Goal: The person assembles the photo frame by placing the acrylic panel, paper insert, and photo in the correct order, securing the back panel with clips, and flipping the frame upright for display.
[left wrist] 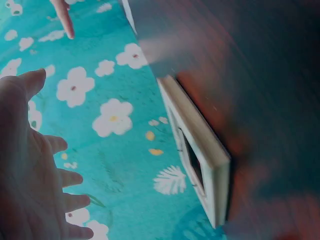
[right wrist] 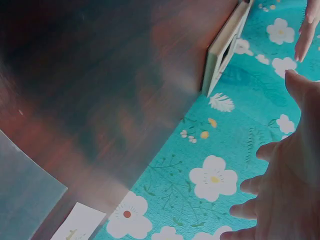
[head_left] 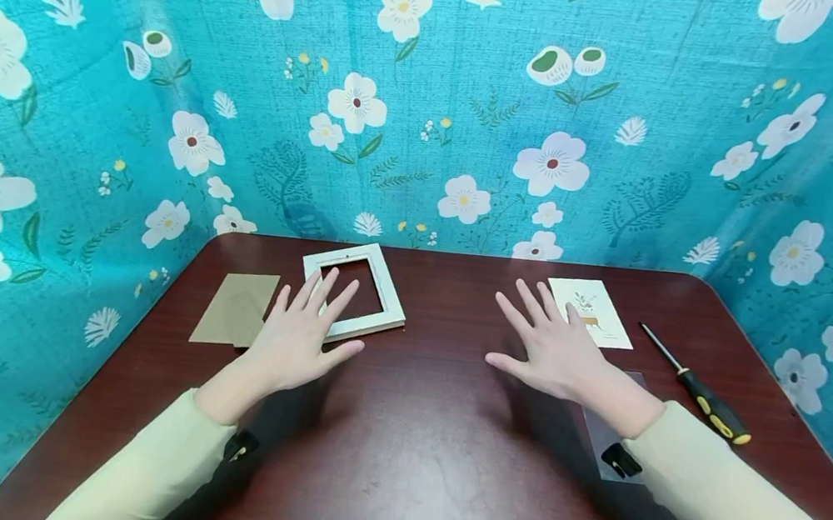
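My left hand [head_left: 298,336] is held over the table with its fingers spread, holding nothing. In the head view its fingertips overlap a white picture frame [head_left: 392,298], which lies behind it. To its left is a brown backing board [head_left: 231,309], partly hidden by the hand. My right hand [head_left: 554,349], fingers also spread, holds nothing and is nearest a white card [head_left: 609,325] with a printed plant. A clear plastic sheet [head_left: 598,441] lies under the right forearm, partly covered. Both wrist views show the hands raised, the left hand [left wrist: 30,165] and right hand [right wrist: 285,175] with fingers apart.
A screwdriver [head_left: 707,401] with a black and yellow handle lies at the right side of the dark red-brown table [head_left: 427,462]. A blue flowered cloth [head_left: 431,111] hangs behind and on both sides of the table.
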Demonstrator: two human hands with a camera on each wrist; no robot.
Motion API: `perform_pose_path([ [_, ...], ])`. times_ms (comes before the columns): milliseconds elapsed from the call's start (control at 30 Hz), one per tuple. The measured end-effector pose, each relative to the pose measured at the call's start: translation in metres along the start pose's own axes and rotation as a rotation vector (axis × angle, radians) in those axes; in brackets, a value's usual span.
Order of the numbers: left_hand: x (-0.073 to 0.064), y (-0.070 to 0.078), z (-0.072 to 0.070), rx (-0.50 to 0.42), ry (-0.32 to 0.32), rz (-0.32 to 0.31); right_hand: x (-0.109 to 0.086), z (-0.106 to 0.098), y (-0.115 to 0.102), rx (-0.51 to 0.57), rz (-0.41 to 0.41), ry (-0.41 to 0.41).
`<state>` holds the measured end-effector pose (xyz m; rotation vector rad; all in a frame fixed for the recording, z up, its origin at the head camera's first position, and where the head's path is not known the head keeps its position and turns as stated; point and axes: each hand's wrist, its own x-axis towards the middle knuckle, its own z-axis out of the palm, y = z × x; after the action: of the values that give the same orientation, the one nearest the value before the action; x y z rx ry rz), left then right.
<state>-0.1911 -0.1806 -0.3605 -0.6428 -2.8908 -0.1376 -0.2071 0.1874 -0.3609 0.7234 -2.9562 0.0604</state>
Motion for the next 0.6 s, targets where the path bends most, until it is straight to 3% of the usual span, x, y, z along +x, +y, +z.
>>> perform_pose_path([
  [267,0.013,-0.023,0.01,-0.005,-0.017,-0.06,0.033,0.006,0.009,-0.001,0.016,-0.032],
  [600,0.032,-0.049,0.017,-0.009,-0.087,-0.151,0.074,0.003,0.014,-0.011,0.067,-0.11],
])
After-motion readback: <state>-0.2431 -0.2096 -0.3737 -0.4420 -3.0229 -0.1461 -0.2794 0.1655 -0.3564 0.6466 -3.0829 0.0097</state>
